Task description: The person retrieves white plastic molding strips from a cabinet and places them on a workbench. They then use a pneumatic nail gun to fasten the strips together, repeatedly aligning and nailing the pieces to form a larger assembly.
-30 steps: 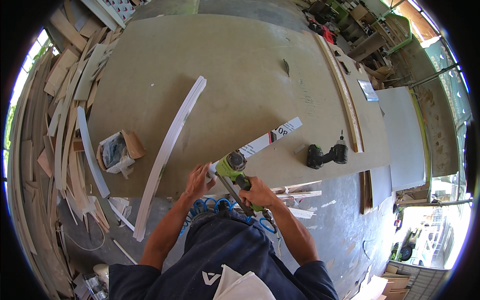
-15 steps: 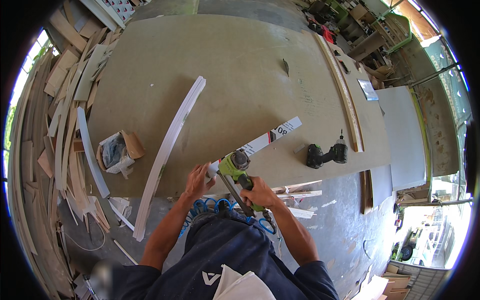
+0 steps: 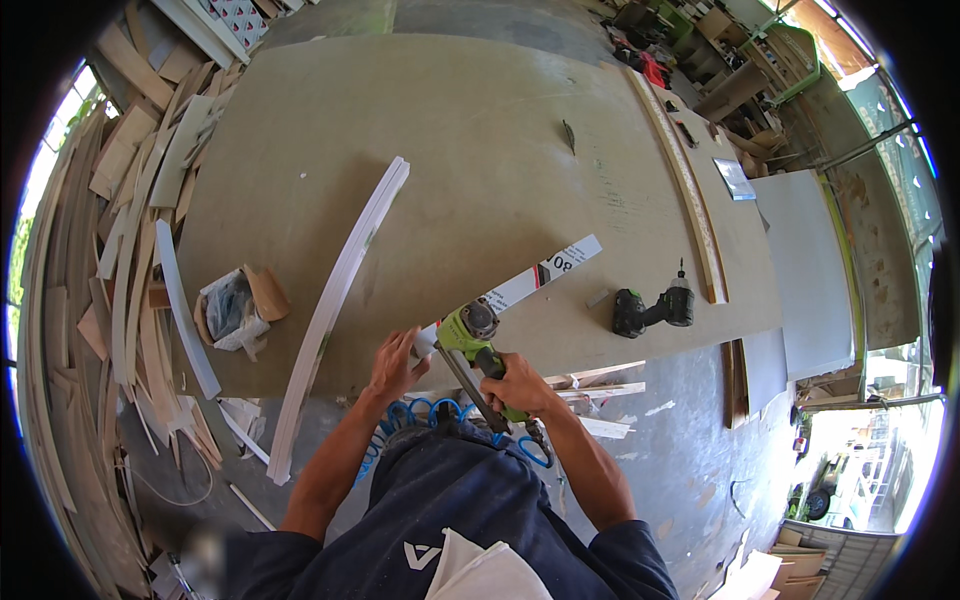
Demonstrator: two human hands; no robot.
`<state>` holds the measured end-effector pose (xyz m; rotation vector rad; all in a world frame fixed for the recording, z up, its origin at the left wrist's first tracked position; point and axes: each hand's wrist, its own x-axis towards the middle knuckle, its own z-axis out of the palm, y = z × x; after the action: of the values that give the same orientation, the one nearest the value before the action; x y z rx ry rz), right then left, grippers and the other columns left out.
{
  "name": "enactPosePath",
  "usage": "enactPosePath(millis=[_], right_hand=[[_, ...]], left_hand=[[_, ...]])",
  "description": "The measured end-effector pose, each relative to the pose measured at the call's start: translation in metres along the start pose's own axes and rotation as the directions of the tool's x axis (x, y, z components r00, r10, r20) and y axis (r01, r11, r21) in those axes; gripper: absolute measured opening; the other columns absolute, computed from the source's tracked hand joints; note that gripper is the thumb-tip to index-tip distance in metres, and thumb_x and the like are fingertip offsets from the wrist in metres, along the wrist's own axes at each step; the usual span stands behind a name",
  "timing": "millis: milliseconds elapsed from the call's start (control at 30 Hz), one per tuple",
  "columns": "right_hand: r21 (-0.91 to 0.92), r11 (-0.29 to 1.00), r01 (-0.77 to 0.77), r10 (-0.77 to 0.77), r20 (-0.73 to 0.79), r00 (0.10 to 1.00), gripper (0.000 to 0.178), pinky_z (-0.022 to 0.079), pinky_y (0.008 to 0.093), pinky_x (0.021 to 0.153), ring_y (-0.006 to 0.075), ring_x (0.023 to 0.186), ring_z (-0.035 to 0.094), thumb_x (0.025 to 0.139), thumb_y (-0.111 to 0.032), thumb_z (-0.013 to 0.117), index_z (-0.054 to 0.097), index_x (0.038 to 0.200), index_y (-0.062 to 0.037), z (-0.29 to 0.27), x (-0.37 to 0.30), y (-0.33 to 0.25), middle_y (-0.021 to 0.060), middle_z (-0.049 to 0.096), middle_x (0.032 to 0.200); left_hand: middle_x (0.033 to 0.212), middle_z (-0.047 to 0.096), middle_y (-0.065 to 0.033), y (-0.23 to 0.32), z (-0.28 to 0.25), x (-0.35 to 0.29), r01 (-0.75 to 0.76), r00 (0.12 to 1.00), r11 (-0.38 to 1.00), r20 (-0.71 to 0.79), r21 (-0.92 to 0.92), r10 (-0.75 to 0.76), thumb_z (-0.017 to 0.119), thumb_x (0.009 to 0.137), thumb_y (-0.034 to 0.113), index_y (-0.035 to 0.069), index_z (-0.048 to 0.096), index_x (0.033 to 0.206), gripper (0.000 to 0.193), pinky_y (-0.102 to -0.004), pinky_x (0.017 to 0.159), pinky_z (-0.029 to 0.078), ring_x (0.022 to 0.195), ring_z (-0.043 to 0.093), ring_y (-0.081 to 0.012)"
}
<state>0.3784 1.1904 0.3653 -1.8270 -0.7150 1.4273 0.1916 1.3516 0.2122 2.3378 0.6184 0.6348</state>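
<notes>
Green tool: a green-bodied nail gun (image 3: 478, 345) sits at the near edge of the bench (image 3: 450, 150), its nose on the end of a white strip (image 3: 530, 282).
Right hand: the right hand (image 3: 520, 385) has its fingers clamped on the nail gun's handle.
Left hand: the left hand (image 3: 395, 362) lies on the near end of the white strip, just left of the nail gun, fingers spread flat and apart.
Hose: a blue coiled hose (image 3: 430, 412) hangs below the bench edge, by the person's body.
Curved trim: a long white curved strip (image 3: 340, 290) lies left of the hands, overhanging the bench edge.
Drill: a black cordless drill (image 3: 652, 308) lies on the bench to the right, well apart from the hands.
Box: an open cardboard box (image 3: 235, 310) sits at the left edge.
</notes>
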Motion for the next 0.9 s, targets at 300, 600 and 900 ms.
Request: enactPosePath(millis=[300, 600, 900], right_hand=[[0.228, 0.974, 0.018, 0.023, -0.178, 0.984, 0.039, 0.05, 0.0283, 0.048, 0.0144, 0.049, 0.061, 0.084, 0.002, 0.065, 0.06, 0.122, 0.007, -0.036, -0.022, 0.023, 0.0106, 0.065, 0.068], [0.338, 0.938, 0.075, 0.08, -0.423, 0.903, 0.041, 0.052, 0.0334, 0.049, 0.0172, 0.048, 0.058, 0.08, -0.001, 0.065, 0.057, 0.119, 0.0107, -0.105, -0.017, 0.022, 0.0129, 0.063, 0.067], [0.264, 0.961, 0.081, 0.029, -0.387, 0.921, 0.025, 0.051, 0.0351, 0.046, 0.0182, 0.047, 0.059, 0.08, -0.001, 0.065, 0.061, 0.103, 0.0067, -0.137, 0.005, 0.02, 0.0126, 0.062, 0.065]], left_hand=[[0.126, 0.064, -0.0213, -0.003, -0.051, -0.02, 0.158, 0.979, 0.987, 0.133, -0.018, -0.155, 0.078, 0.076, 0.016, -0.002, 0.059, 0.128, 0.059, -0.0452, 0.103, 0.046, 0.121, 0.058, -0.0384], [0.129, 0.063, -0.0222, -0.006, -0.108, -0.071, 0.362, 0.916, 0.928, 0.151, 0.082, -0.371, 0.08, 0.072, 0.012, -0.001, 0.06, 0.128, 0.061, -0.0447, 0.105, 0.045, 0.122, 0.058, -0.0396], [0.128, 0.063, -0.0238, 0.007, -0.108, -0.071, 0.376, 0.919, 0.925, 0.106, 0.058, -0.38, 0.078, 0.072, 0.008, -0.004, 0.06, 0.127, 0.059, -0.0443, 0.104, 0.046, 0.119, 0.059, -0.0414]])
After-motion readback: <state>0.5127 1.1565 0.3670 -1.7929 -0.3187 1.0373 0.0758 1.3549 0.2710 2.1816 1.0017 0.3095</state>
